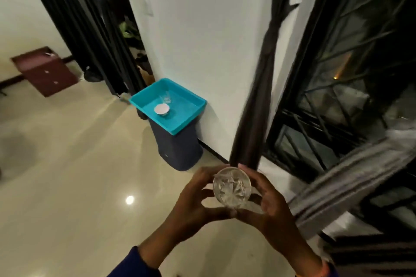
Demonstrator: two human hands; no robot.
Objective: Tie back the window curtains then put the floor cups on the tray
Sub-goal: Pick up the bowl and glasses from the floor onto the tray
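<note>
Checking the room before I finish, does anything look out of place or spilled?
Nothing looks spilled or broken. The blue tray sits on a narrow dark bin and overhangs it, which looks a bit precarious. Both hands, left hand and right hand, hold a cut glass.

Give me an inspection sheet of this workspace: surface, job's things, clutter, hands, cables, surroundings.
Surface: glossy beige tiled floor, a lamp reflected in it.
Job's things: cut-glass cup held in the air; turquoise tray on a dark stool, holding a clear glass and a small white cup; dark curtain gathered and tied by the window.
Clutter: maroon cabinet at the far wall.
Hands: left hand and right hand both grip the cut-glass cup.
Cables: nothing seen.
Surroundings: white wall, barred window, more dark curtains at left.
</note>
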